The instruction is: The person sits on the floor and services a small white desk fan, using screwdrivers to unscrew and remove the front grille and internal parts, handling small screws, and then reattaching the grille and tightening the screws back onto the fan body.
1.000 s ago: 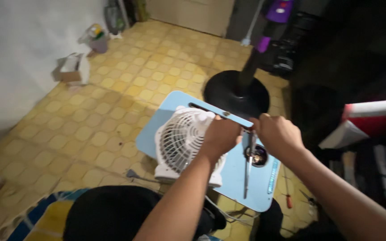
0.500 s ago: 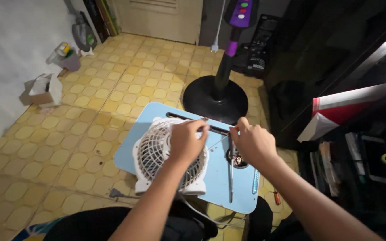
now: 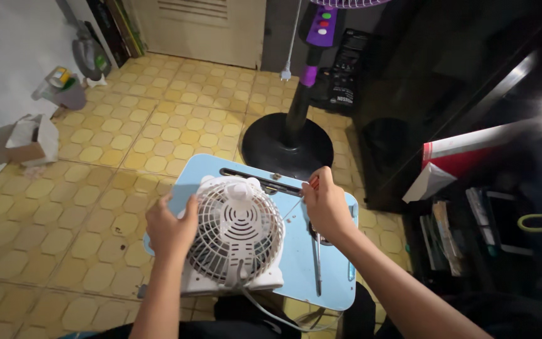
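A small white fan (image 3: 236, 235) lies on its back on a light blue table (image 3: 337, 276), so its round grille faces up at the camera. Its flat base is at the near edge of the table, and its top points away toward the far edge. A white cord (image 3: 265, 311) runs off the near side of the fan and hangs down past the table edge. The left hand (image 3: 170, 229) comes in from below and rests on the left rim of the fan. Its fingers are curled over the rim and hold it. The right hand (image 3: 327, 207) comes in from the lower right, with the arm stretched across the table. It is closed around a screwdriver (image 3: 313, 183) with a red handle, and only the end of the handle pokes out above the fingers. The tip is hidden, so I cannot tell what it touches. This hand sits just beside the right side of the fan. Under the right hand a long metal tool (image 3: 317, 263) lies flat on the table, pointing toward the near edge. A dark slot (image 3: 258, 179) runs along the far edge of the table. Behind the table stands a tall fan with a round black base (image 3: 286, 147) and a purple pole (image 3: 308, 75). The floor (image 3: 95, 188) has yellow tiles. A cardboard box (image 3: 29, 141) sits by the left wall.
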Available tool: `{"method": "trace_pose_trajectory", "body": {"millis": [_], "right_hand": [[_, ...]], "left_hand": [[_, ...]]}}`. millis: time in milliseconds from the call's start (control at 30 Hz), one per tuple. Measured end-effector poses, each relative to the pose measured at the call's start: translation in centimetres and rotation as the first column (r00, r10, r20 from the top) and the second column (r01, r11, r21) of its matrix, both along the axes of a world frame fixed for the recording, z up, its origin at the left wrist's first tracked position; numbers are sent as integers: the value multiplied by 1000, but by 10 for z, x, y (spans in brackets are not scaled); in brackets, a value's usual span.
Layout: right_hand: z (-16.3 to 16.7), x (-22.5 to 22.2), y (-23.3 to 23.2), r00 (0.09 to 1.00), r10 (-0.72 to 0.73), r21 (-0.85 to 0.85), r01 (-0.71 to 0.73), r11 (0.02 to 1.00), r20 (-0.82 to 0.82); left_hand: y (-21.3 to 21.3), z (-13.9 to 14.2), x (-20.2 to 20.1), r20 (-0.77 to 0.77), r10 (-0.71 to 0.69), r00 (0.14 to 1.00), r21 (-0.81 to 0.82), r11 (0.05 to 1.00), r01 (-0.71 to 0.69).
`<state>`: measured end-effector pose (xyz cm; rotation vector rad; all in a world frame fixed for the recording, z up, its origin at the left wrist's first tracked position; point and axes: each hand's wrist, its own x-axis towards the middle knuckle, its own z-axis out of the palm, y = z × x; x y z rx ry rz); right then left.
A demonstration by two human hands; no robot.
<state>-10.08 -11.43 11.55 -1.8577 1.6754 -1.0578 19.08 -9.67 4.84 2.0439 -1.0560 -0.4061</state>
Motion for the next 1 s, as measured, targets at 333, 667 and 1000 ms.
{"method": "trace_pose_trajectory", "body": {"millis": [333,667,1000], "right_hand": [[-1,37,-10,996,-32,138,19,990,89],[-11,73,-10,999,-32,15,31,999,15],[-35,80,-10,991,-118,3,119,993,-60]], "left_hand": [[-25,-25,15,-372,-45,927,88,993,83],[-27,-27,28,-514,14,857,210,971,110],[-36,-43,36,-546,100,832,293,953,78]]}}
